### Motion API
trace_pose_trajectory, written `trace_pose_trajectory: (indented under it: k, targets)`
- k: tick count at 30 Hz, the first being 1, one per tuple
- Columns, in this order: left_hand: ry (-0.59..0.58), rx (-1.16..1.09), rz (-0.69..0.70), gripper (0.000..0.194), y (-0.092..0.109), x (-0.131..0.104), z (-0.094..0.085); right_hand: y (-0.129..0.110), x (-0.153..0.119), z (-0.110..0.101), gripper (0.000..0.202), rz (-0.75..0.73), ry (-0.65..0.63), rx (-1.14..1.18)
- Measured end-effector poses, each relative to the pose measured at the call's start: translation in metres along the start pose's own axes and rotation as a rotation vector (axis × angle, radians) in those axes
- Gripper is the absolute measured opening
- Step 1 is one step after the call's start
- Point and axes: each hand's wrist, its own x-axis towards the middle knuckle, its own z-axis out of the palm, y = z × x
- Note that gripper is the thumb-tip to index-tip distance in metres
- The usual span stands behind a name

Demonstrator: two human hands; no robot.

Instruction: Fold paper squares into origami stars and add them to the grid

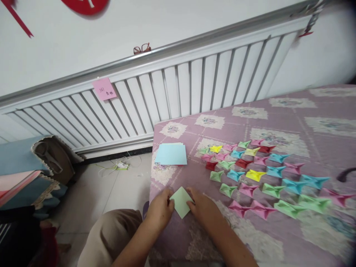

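A pale green square of paper (pixel 181 203) is held cornerwise, like a diamond, over the near left part of the table. My left hand (pixel 161 207) pinches its left corner, with the thumb on top. On the opposite corner, my right hand (pixel 200 204) grips in the same way. Beyond the hands lies a stack of square paper (pixel 171 153), light blue on top with a little red showing beneath. To the right, several rows of folded paper pieces (pixel 256 175) in green, pink, yellow, blue and red rest on the tablecloth.
A purple tablecloth with floral patches (pixel 211 121) covers the table. Behind it stands a white radiator (pixel 172 89) bearing a pink note (pixel 104 89), with glasses (pixel 142 48) on the ledge above. Left on the floor are a cable and power strip (pixel 122 165). A dark curved object (pixel 345 174) lies far right.
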Motion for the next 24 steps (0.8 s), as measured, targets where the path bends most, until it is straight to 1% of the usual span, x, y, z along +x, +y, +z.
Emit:
trace_pose_trajectory:
  k: [5,8,14,16,20,24]
  targets:
    - [-0.022,0.067,0.01,0.01,0.002,0.005,0.001,-0.002,-0.001,-0.003,0.032,-0.001,-0.003,-0.138]
    - [-0.016,0.098,0.018,0.01,0.001,0.007,0.001,-0.003,0.0,-0.005,0.026,-0.002,0.017,-0.199]
    - [-0.013,0.097,0.066,0.016,-0.003,0.007,0.002,0.0,0.002,-0.004,0.022,-0.036,0.038,-0.216]
    - [0.01,0.107,0.097,0.019,-0.006,0.006,0.005,0.001,0.003,-0.002,0.022,-0.055,0.057,-0.209]
    - [0.097,0.135,0.214,0.027,-0.014,0.005,0.012,0.0,0.004,0.002,0.022,-0.073,0.084,-0.218]
    - [0.134,0.143,0.229,0.026,-0.015,0.005,0.014,-0.003,0.005,0.001,0.022,-0.067,0.077,-0.232]
